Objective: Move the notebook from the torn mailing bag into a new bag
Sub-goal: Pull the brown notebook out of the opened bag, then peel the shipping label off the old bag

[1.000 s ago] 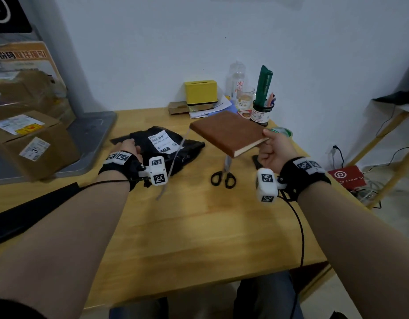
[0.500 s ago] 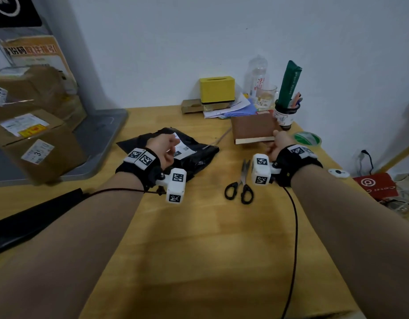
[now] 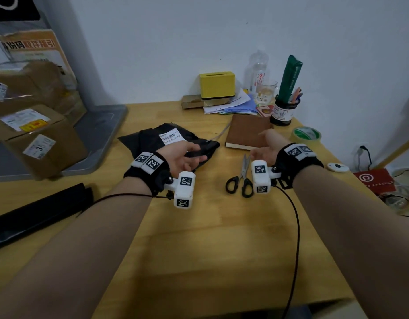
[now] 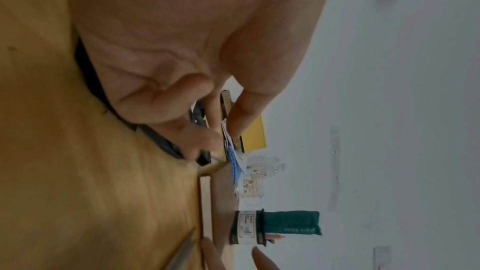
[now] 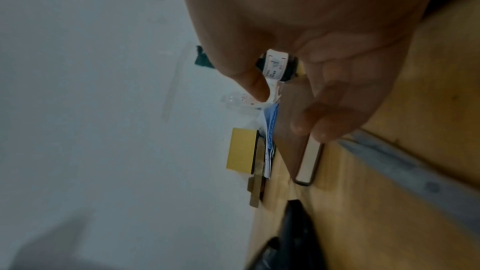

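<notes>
From the head view, I see the brown leather-look notebook (image 3: 247, 132) now lying flat on the wooden tabletop (image 3: 222, 238), at the far right, just in front of the black pen cup (image 3: 282, 112). A second ago my right hand (image 3: 264, 148) held it up in the air; now that grip is spread and empty, fingers relaxed just beside the notebook's near edge. My left hand (image 3: 182, 155) has lifted off the crumpled black torn mailing bag (image 3: 169, 140) with its white label and hovers over its near edge, fingers loosely open. Black-handled scissors (image 3: 241, 178) lie between my wrists. A flat roll of black plastic (image 3: 37, 210) at the far left may be the new bags; I cannot be sure.

In the left wrist view, the left hand (image 4: 182, 59) shows fingers loosely curled, and I see nothing pinched; the notebook (image 4: 218, 196) lies beyond them.

In the right wrist view, the right hand (image 5: 324, 59) hangs above the notebook (image 5: 296, 130) with thumb and fingers apart, not touching it.

So I judge the notebook is out of the torn bag, and fetching a new bag comes next.
</notes>
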{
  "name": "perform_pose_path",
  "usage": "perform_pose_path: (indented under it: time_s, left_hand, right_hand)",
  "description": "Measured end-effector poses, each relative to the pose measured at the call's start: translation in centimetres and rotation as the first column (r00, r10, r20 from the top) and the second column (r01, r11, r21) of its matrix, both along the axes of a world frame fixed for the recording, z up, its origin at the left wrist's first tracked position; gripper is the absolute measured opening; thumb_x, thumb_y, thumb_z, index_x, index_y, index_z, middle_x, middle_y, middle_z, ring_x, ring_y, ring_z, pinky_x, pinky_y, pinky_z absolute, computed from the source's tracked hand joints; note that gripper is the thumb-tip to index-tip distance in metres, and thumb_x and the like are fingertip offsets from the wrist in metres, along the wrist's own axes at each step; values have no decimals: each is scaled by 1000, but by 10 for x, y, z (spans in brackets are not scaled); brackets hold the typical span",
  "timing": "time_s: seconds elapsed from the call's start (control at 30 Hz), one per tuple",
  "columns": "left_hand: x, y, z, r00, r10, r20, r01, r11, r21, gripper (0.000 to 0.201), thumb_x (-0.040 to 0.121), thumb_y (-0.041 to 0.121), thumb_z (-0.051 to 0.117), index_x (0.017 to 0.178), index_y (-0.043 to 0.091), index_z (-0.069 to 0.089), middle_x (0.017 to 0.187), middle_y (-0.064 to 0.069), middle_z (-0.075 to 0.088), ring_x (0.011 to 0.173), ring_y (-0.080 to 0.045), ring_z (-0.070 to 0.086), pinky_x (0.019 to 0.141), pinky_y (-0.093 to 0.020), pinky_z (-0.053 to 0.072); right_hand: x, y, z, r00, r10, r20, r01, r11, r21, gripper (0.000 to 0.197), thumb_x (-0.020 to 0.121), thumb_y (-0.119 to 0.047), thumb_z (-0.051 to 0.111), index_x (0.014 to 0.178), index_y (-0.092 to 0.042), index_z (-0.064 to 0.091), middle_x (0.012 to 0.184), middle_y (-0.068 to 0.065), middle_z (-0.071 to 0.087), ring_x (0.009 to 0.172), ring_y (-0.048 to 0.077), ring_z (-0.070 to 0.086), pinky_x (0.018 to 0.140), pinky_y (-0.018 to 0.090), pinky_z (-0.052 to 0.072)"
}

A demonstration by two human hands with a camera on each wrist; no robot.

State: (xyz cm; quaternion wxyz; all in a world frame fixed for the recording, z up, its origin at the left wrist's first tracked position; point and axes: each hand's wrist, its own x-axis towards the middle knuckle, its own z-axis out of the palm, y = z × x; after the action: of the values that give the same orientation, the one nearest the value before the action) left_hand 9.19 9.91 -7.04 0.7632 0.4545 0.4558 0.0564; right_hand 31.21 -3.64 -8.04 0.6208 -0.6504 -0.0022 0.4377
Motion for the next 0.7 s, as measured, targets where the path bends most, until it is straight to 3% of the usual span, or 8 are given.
perform_pose_path:
  time_s: [0.07, 0.17, 0.27, 0.37, 0.47, 0.53, 0.63, 0.7]
  left_hand:
    - [-7, -13, 3, 999, 24, 25, -22, 998, -62, 21, 95, 19, 61, 109, 13, 46, 109, -8, 67, 55, -13, 59, 40, -16, 39]
    - [-16, -25, 3, 977, 166, 132, -146, 977, -155, 30, 93, 12, 62, 119, 11, 47, 111, -15, 60, 73, -27, 69, 60, -14, 49]
    - [-27, -28, -1, 941, 277, 193, -238, 950, -202, 41, 96, 11, 55, 135, 10, 43, 124, -19, 53, 80, -28, 66, 41, -18, 43]
    - [-43, -24, -5, 925, 345, 157, -325, 935, -139, 45, 98, 11, 47, 142, 4, 38, 141, -12, 47, 58, -27, 65, 41, -20, 43]
    - [-62, -14, -2, 895, 429, 123, -431, 902, -8, 25, 99, 7, 44, 123, -2, 43, 109, -12, 53, 68, -21, 57, 57, -21, 46]
    - [-76, -4, 1, 851, 511, 119, -517, 855, 28, 13, 99, 8, 45, 110, 2, 46, 89, -9, 47, 71, -17, 53, 58, -20, 43]
    - [-87, 7, 10, 794, 595, 125, -607, 788, 106, 7, 94, 9, 49, 98, 7, 54, 85, -5, 49, 67, -14, 53, 53, -22, 43]
    - [-88, 12, 12, 770, 622, 146, -639, 749, 175, 23, 91, 8, 48, 110, 10, 58, 89, -3, 54, 67, -11, 54, 50, -25, 41]
  right_hand:
    - [-10, -3, 1, 993, 10, 117, -6, 999, -42, 36, 99, -30, 53, 131, -20, 42, 92, 15, 65, 68, 27, 57, 58, 36, 53]
    - [-28, -4, 4, 986, 42, 163, -38, 999, -26, 33, 99, -30, 54, 130, -22, 46, 106, 14, 70, 68, 27, 59, 56, 33, 56]
    - [-49, -4, 10, 984, 92, 153, -93, 996, -1, 31, 101, -29, 52, 130, -18, 46, 107, 16, 69, 66, 25, 58, 55, 32, 54]
    - [-66, -2, 15, 976, 156, 154, -158, 987, 0, 30, 99, -28, 53, 124, -12, 50, 105, 16, 70, 64, 24, 57, 57, 32, 52]
    - [-81, 3, 21, 956, 240, 166, -241, 970, -12, 26, 100, -31, 53, 118, -12, 54, 102, 13, 72, 62, 22, 56, 57, 30, 51]
    - [-91, 8, 25, 938, 298, 179, -300, 954, -20, 21, 101, -31, 52, 111, -13, 57, 100, 10, 73, 61, 21, 54, 58, 29, 47]
    - [-106, 21, 30, 908, 369, 199, -374, 927, -16, 18, 101, -29, 53, 106, -14, 60, 97, 9, 74, 61, 20, 54, 58, 28, 46]
    - [-114, 32, 32, 893, 393, 218, -406, 914, 12, 18, 100, -26, 54, 107, -12, 62, 100, 9, 75, 62, 20, 57, 58, 28, 48]
